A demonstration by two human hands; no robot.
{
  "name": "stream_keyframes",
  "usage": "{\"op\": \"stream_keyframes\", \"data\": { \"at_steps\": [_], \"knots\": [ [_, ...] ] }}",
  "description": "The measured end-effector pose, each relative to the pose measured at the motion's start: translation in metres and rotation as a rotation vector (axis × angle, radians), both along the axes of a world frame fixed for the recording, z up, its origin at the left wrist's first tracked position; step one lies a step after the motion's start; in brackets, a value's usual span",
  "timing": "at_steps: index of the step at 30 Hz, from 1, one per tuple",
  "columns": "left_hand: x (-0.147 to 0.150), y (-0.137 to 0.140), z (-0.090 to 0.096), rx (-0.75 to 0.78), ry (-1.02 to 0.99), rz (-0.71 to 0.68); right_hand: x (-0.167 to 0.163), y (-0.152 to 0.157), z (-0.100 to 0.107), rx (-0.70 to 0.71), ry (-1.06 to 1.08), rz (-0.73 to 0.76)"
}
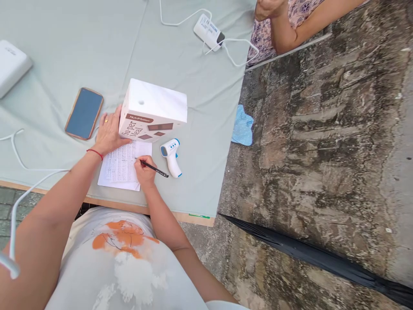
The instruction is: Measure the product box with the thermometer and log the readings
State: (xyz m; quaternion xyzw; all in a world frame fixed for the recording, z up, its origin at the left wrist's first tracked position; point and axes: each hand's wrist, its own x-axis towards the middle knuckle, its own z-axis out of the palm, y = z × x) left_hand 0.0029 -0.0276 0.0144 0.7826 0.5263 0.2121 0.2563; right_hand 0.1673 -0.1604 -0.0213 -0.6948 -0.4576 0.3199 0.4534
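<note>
A white carton (158,101) labelled "NutriMotion Su-per Meal" stands on the table. My left hand (109,129) is around its lower left corner, fingers along the side and thumb across the front bottom edge, by the paper. Some fingertips are hidden behind the carton. In my right hand (145,171) is a slim black pen (156,168), pinched with its tip on the paper. Beneath it lie printed sheets (121,165) with small rows of text, partly covered by the carton and my hands. To the right of the pen rests a white and blue infrared thermometer (172,157).
Left of the carton lies a smartphone (84,113); beyond it is a white device (11,66). A white power adapter (209,32) with cables is at the back. Another person's arm (287,32) shows top right. A blue cloth (242,125) hangs at the table's right edge.
</note>
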Motion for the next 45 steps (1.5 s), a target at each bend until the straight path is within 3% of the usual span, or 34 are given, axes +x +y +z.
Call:
{"op": "stream_keyframes", "data": {
  "at_steps": [7, 25, 31, 35, 39, 45],
  "knots": [
    [-0.001, 0.001, -0.009, 0.020, -0.039, 0.013, 0.000, 0.000, 0.001, 0.055, 0.045, -0.063],
    [-0.002, 0.004, -0.019, 0.072, -0.040, -0.018, 0.000, 0.001, -0.001, 0.066, 0.018, -0.053],
    [-0.006, 0.004, -0.020, 0.107, -0.116, -0.035, 0.004, -0.004, 0.008, 0.230, -0.030, -0.119],
    [-0.008, 0.004, -0.026, 0.107, -0.268, -0.005, 0.015, -0.008, 0.026, 0.340, -0.222, -0.044],
    [-0.008, 0.004, -0.032, 0.101, -0.354, 0.081, 0.030, -0.011, 0.030, 0.295, -0.429, 0.063],
    [-0.009, 0.006, -0.033, 0.079, -0.378, 0.126, 0.036, -0.022, 0.024, 0.062, -0.659, 0.128]
  ]
}}
